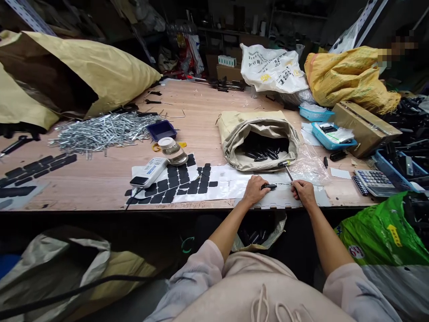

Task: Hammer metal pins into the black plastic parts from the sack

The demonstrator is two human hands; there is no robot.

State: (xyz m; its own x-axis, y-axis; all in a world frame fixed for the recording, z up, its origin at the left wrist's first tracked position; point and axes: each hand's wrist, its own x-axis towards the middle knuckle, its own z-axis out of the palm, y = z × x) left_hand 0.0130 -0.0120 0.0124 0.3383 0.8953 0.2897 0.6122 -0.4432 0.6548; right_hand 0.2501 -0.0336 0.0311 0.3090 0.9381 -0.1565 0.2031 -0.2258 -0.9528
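Observation:
At the front edge of the table, my left hand is closed on a short black plastic part, holding it low over a grey board. My right hand grips what looks like a small hammer, with a thin metal shaft and a dark head tilted up and left. That head is close to the lower rim of an open beige sack, which lies on its side. Inside the sack are several similar black parts.
Left are a heap of metal rods, a blue tray, a glass jar, a white device and black pads. Right are blue baskets, a cardboard box, a calculator and a green sack.

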